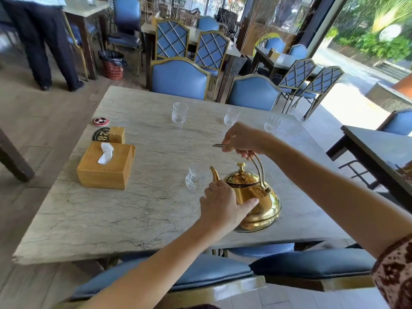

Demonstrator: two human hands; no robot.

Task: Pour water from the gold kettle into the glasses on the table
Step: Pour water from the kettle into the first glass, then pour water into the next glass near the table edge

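Gold kettle [256,201] sat near the table's [111,219] near edge; my left hand [220,206] wrapped and hid its side, my right hand [243,139] gripped the handle, nearest glass [196,178] just beyond the spout

You get bright daylight from the right, glare on the kettle [256,197], and blurred, warped edges.

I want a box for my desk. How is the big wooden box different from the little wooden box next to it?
The big wooden box is wide and low, while the little wooden box is small and stands taller than it is wide. The big one has a white tissue sticking out of a slot on top; nothing sticks out of the little one. The big one sits nearer the person, the little one behind it. Both are light wood and rest on the table.
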